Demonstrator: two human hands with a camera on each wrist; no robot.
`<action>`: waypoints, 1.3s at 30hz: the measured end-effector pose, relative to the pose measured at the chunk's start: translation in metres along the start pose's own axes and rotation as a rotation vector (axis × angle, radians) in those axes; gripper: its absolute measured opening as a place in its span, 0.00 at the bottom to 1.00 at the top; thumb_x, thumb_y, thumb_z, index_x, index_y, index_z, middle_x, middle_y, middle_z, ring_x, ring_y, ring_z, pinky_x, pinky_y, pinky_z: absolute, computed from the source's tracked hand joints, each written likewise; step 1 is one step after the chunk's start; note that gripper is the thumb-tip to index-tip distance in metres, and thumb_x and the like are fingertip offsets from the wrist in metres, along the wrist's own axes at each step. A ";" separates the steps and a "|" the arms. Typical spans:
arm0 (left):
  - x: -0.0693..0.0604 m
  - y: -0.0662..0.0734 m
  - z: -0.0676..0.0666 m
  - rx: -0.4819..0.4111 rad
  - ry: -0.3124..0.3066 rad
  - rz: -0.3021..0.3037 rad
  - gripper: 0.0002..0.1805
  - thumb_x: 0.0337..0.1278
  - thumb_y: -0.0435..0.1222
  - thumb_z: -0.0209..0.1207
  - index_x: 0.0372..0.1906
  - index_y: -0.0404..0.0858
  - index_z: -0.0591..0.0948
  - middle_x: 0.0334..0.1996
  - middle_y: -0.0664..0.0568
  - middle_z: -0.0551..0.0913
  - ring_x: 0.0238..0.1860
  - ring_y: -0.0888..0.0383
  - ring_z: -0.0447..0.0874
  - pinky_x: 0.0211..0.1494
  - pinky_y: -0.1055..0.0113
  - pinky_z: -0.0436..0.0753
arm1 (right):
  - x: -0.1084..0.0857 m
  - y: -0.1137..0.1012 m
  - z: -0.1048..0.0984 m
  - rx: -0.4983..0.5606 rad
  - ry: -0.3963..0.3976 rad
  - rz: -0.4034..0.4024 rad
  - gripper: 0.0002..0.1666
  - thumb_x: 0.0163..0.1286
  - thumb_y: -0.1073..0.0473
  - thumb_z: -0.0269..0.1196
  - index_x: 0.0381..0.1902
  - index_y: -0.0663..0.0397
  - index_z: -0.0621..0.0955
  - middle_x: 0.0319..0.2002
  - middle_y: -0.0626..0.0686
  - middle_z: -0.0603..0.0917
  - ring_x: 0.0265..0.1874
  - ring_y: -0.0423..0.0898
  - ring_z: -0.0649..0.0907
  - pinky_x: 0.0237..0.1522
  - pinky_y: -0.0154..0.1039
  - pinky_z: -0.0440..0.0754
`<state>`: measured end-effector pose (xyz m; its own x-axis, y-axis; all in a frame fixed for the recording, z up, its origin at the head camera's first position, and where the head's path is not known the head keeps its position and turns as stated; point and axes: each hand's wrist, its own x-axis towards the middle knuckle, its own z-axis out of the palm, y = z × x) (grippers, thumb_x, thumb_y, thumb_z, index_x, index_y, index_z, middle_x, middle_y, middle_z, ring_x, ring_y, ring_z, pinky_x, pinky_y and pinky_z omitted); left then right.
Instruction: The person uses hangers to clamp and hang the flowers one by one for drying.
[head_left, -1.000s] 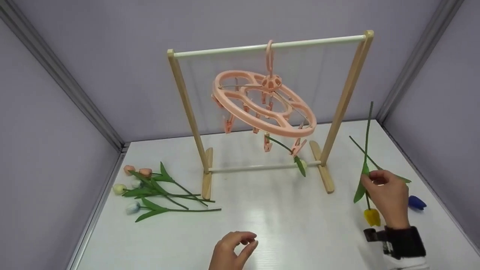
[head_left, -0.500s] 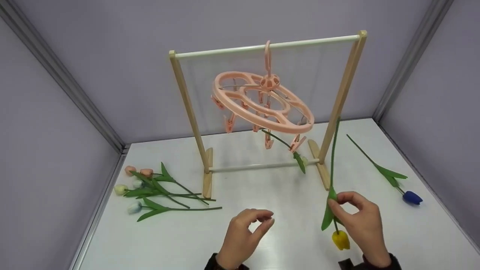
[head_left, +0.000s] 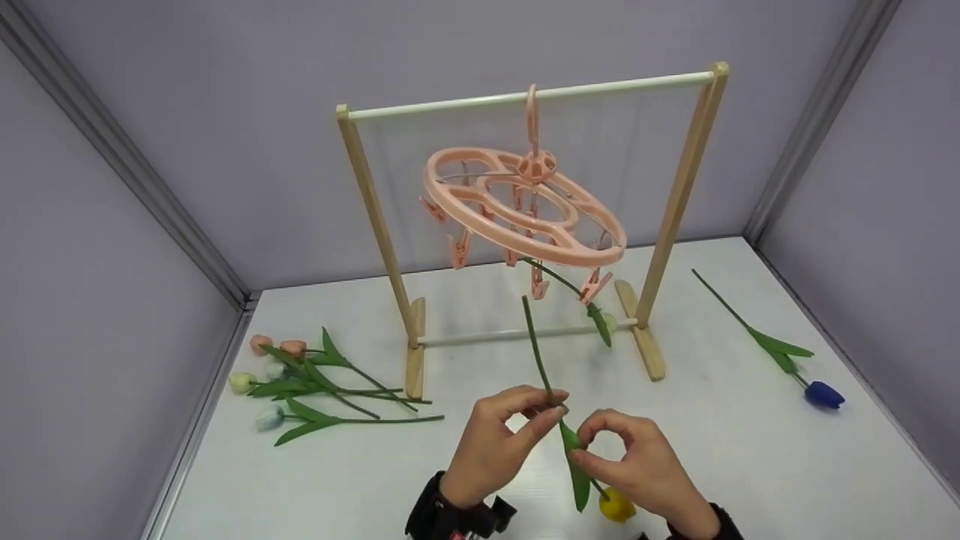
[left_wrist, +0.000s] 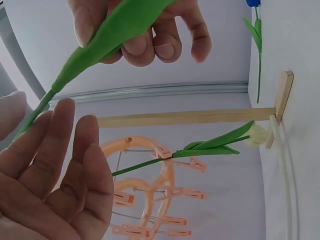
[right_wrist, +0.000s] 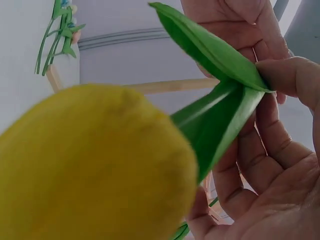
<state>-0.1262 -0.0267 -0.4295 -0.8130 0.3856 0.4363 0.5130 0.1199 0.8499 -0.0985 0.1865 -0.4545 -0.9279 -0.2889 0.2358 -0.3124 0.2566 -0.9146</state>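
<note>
My right hand [head_left: 645, 465] pinches the leaves of a yellow tulip [head_left: 616, 505], whose bloom points down toward me. Just above, my left hand [head_left: 495, 442] has thumb and fingertips round the green stem [head_left: 537, 349], which slants up to the left. In the right wrist view the yellow bloom [right_wrist: 100, 160] fills the lower left, near the leaf [right_wrist: 215, 55] under my right thumb. A pink clip hanger [head_left: 525, 244] hangs from the rack's white top bar [head_left: 615, 88]. One of its clips [head_left: 595, 286] holds a pale tulip [head_left: 600, 324] by the stem.
Several tulips in pink, white and pale blue [head_left: 270, 417] lie at the left of the white table [head_left: 337, 487]. A blue tulip [head_left: 823, 395] lies at the right. The rack's wooden feet [head_left: 641, 334] stand behind my hands.
The right hand has carried the yellow tulip leftward from beside the blue one to the middle. My left hand has moved up and right, and now pinches its stem.
</note>
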 end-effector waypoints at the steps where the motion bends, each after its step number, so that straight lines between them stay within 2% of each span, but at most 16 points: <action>1: -0.001 0.000 -0.001 0.002 0.011 0.014 0.12 0.70 0.44 0.58 0.49 0.44 0.86 0.43 0.59 0.86 0.39 0.64 0.83 0.45 0.64 0.82 | 0.001 0.000 0.001 0.014 -0.018 -0.009 0.05 0.66 0.56 0.70 0.37 0.46 0.83 0.35 0.47 0.85 0.40 0.46 0.82 0.51 0.39 0.75; 6: -0.005 0.002 -0.006 0.005 0.091 0.095 0.07 0.67 0.40 0.61 0.43 0.45 0.87 0.39 0.58 0.87 0.38 0.62 0.83 0.44 0.64 0.82 | 0.005 -0.003 0.005 0.038 -0.038 -0.095 0.08 0.67 0.58 0.68 0.44 0.46 0.84 0.41 0.47 0.85 0.45 0.46 0.83 0.51 0.38 0.78; 9: -0.005 0.003 -0.010 0.013 0.143 0.136 0.04 0.64 0.37 0.63 0.41 0.45 0.86 0.37 0.56 0.87 0.38 0.60 0.83 0.44 0.63 0.81 | 0.008 -0.004 0.009 0.009 0.008 -0.153 0.12 0.67 0.61 0.68 0.48 0.47 0.84 0.45 0.47 0.85 0.48 0.46 0.82 0.52 0.36 0.78; 13: -0.005 0.003 -0.014 0.048 0.220 0.173 0.02 0.60 0.34 0.67 0.37 0.44 0.86 0.34 0.57 0.86 0.35 0.60 0.82 0.41 0.63 0.80 | 0.011 -0.006 0.015 -0.068 0.090 -0.219 0.15 0.63 0.64 0.71 0.48 0.48 0.85 0.45 0.47 0.85 0.48 0.45 0.83 0.51 0.34 0.78; 18: -0.004 0.004 -0.016 0.063 0.281 0.183 0.02 0.59 0.35 0.68 0.36 0.43 0.86 0.33 0.59 0.86 0.33 0.60 0.82 0.40 0.64 0.79 | 0.018 -0.009 0.024 -0.124 0.132 -0.290 0.16 0.61 0.65 0.71 0.47 0.47 0.86 0.44 0.45 0.85 0.46 0.45 0.83 0.49 0.34 0.78; 27: -0.004 0.009 -0.020 0.037 0.290 0.149 0.03 0.60 0.35 0.67 0.38 0.44 0.87 0.34 0.57 0.87 0.35 0.59 0.83 0.42 0.64 0.80 | 0.030 -0.008 0.032 -0.124 0.083 -0.373 0.13 0.63 0.65 0.70 0.44 0.46 0.85 0.41 0.44 0.85 0.42 0.44 0.84 0.46 0.37 0.80; 29: -0.004 0.010 -0.023 0.036 0.303 0.145 0.03 0.59 0.35 0.68 0.38 0.44 0.87 0.34 0.56 0.87 0.35 0.58 0.83 0.42 0.63 0.80 | 0.033 -0.008 0.029 -0.105 0.058 -0.369 0.12 0.64 0.65 0.69 0.45 0.46 0.86 0.41 0.44 0.85 0.42 0.44 0.84 0.46 0.37 0.80; 32: -0.003 0.010 -0.026 0.041 0.314 0.140 0.03 0.58 0.34 0.69 0.37 0.43 0.87 0.34 0.57 0.87 0.35 0.58 0.83 0.41 0.61 0.81 | 0.046 -0.008 0.019 -0.092 0.067 -0.326 0.12 0.67 0.64 0.67 0.48 0.49 0.86 0.43 0.46 0.86 0.43 0.44 0.84 0.46 0.38 0.81; 36: -0.002 0.011 -0.031 0.054 0.321 0.113 0.03 0.58 0.36 0.69 0.36 0.43 0.87 0.35 0.60 0.87 0.35 0.59 0.83 0.42 0.62 0.81 | 0.078 -0.007 0.001 -0.094 0.140 -0.181 0.16 0.73 0.60 0.63 0.56 0.57 0.83 0.48 0.50 0.86 0.47 0.45 0.84 0.48 0.40 0.82; 39: -0.003 0.011 -0.032 0.061 0.317 0.081 0.04 0.58 0.39 0.69 0.37 0.45 0.87 0.35 0.62 0.87 0.36 0.59 0.83 0.43 0.63 0.80 | 0.104 -0.006 -0.009 -0.051 0.142 -0.071 0.24 0.76 0.56 0.59 0.64 0.62 0.77 0.56 0.56 0.83 0.55 0.48 0.81 0.54 0.44 0.80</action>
<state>-0.1271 -0.0561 -0.4119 -0.8095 0.0934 0.5797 0.5869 0.1591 0.7939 -0.1948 0.1633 -0.4215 -0.9216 -0.1755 0.3463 -0.3844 0.2876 -0.8772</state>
